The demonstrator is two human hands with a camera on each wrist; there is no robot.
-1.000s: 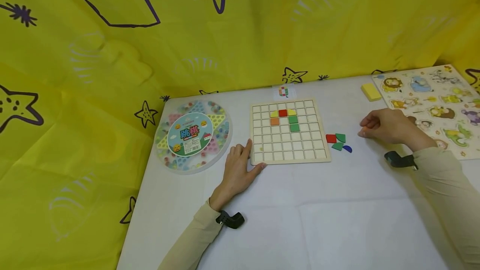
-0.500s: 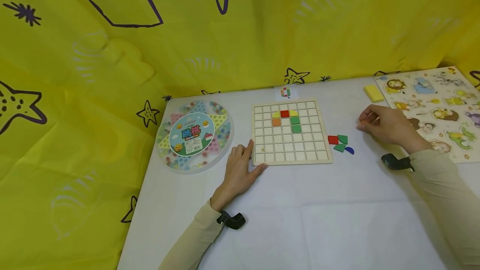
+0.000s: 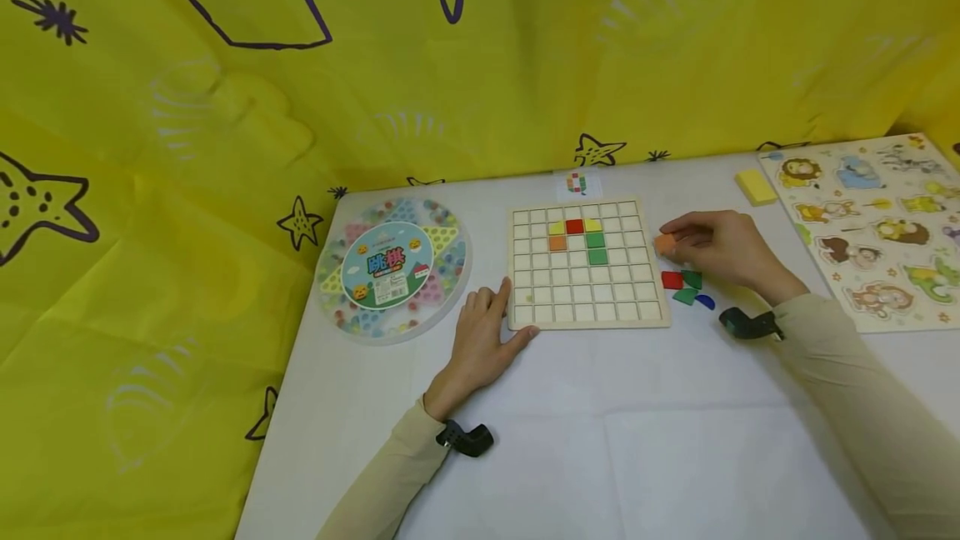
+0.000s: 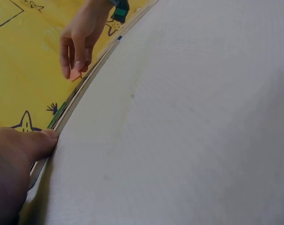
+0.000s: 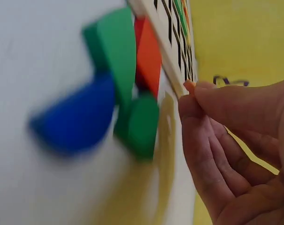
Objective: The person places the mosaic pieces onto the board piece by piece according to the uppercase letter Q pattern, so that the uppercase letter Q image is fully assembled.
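A wooden grid board (image 3: pixel 562 290) lies on the white table with red, yellow, orange and green pieces in its upper cells. My left hand (image 3: pixel 478 344) rests at the board's lower left corner, forefinger along the side and thumb on the front edge. Between thumb and fingertips my right hand (image 3: pixel 723 248) pinches an orange piece (image 3: pixel 664 244), held by the board's right edge. Just below that hand lie a red square (image 3: pixel 672 280), green pieces (image 3: pixel 684 296) and a blue half-round piece (image 3: pixel 705 302). The right wrist view shows the pinched orange piece (image 5: pixel 189 86) mostly covered by the fingers.
A small pattern card (image 3: pixel 577 185) lies behind the board. To the left is a round game box (image 3: pixel 387 265) with coloured beads. A yellow block (image 3: pixel 756 187) and an animal puzzle board (image 3: pixel 862 223) are at the right. Yellow cloth (image 3: pixel 450 98) hangs behind the table.
My right hand has moved left to the board's right edge, and the orange piece in its fingers now shows clearly. My left hand has stayed at the board's corner.
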